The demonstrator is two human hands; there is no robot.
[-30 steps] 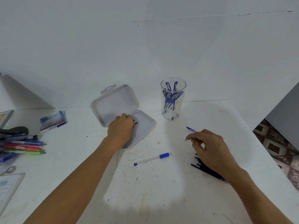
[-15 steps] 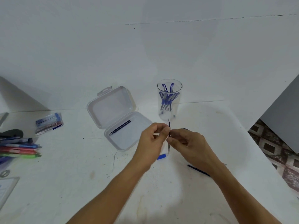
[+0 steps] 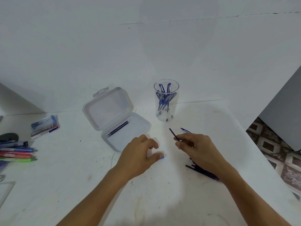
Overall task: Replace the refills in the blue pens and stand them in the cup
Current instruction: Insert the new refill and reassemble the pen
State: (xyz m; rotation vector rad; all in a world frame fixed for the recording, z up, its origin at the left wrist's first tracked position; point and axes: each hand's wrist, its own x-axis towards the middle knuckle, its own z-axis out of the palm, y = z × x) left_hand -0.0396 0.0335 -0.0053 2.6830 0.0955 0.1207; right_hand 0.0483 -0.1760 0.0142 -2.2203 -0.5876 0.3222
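Note:
My right hand (image 3: 195,149) pinches a thin dark refill (image 3: 174,134), whose free end points up and to the left. My left hand (image 3: 140,157) arches over the blue pen (image 3: 162,158) lying on the table. Its thumb is against the pen's blue end, and the rest of the pen is hidden beneath the hand. The clear cup (image 3: 175,111) stands behind, with several blue pens (image 3: 164,98) upright in it. Two dark refills (image 3: 118,128) lie in the open clear box (image 3: 143,123). A pile of dark refills (image 3: 201,172) lies under my right wrist.
A thin blue-tipped piece (image 3: 185,130) lies beyond my right hand. Coloured pens (image 3: 17,154) and a packet (image 3: 44,126) sit at the far left. The table's right edge (image 3: 254,144) drops to a tiled floor. A white wall rises just behind the cup.
My left hand took a refill from the box and passed it to my right hand. It has now let go and dropped onto the pen. My right hand has drawn right with the refill.

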